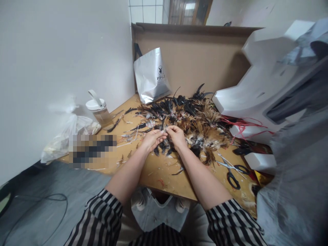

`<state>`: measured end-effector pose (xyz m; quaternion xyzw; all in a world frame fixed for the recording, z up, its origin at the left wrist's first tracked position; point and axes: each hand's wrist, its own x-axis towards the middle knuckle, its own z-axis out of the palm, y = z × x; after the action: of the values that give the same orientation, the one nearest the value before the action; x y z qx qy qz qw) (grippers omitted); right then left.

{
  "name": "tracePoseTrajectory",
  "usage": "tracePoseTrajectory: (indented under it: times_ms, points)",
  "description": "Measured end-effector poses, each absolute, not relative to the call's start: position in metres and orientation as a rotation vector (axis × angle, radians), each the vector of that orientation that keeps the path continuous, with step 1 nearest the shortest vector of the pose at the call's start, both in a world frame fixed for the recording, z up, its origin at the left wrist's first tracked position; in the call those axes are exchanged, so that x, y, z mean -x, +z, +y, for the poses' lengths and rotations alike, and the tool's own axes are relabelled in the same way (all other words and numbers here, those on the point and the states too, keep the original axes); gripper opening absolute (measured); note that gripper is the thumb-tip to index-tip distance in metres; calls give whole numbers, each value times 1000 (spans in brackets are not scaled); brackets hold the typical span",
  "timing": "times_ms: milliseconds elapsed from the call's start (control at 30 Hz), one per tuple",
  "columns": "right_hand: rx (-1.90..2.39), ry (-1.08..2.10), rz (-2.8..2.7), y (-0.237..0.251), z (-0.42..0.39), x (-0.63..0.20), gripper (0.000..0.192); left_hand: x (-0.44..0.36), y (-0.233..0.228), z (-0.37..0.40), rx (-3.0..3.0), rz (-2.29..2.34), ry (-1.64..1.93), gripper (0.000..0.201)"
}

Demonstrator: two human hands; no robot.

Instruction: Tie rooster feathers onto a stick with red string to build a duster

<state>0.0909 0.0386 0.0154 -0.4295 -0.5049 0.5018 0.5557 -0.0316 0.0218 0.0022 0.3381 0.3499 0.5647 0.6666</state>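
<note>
We see both forearms reaching forward over the near edge of the wooden table (164,177), striped sleeves pushed up toward the elbows, wrists angled inward so the hands meet at the table's middle. The left hand (151,139) is curled, palm down, its fingertips drawn together against the right hand's; the right hand (176,136) mirrors it, thumb and fingers pressed together. Between the two sets of fingertips we make out a small pale feather (164,129) being pinched from both sides, though it is too small to tell just how each finger sits. The hands lie at the near edge of a heap of feathers (197,119), black and brown, that covers the table's far middle. Behind the heap a silver bag (151,77) leans on a cardboard sheet (194,54); it bears a rabbit-head logo and the letters "PPGZ". To the left stands a bottle (99,111) with a white lid, beside a clear plastic bag (65,135). Black-handled scissors (232,172) lie near the right forearm. White foam blocks (256,89) crowd the right edge, while bare table shows in front of the hands.
</note>
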Motion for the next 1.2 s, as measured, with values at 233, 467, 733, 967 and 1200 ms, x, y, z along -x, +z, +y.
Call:
tracePoseTrajectory:
  times_ms: [233,467,733,967,1200]
  points:
    - [976,1133,-1219,12,40,-87,20,30,2,22,-788,792,1278,11]
    - [1064,1039,-1355,5,49,-95,25,34,8,21,-757,901,1417,12]
    - [1403,534,-1956,5,50,-111,18,40,1,29,-678,945,1520,12]
    - [1663,226,-2222,22,29,-97,18,39,2,27,-662,922,1523,11]
    - [1383,794,-1684,9,51,-114,16,39,2,28,-617,877,1526,7]
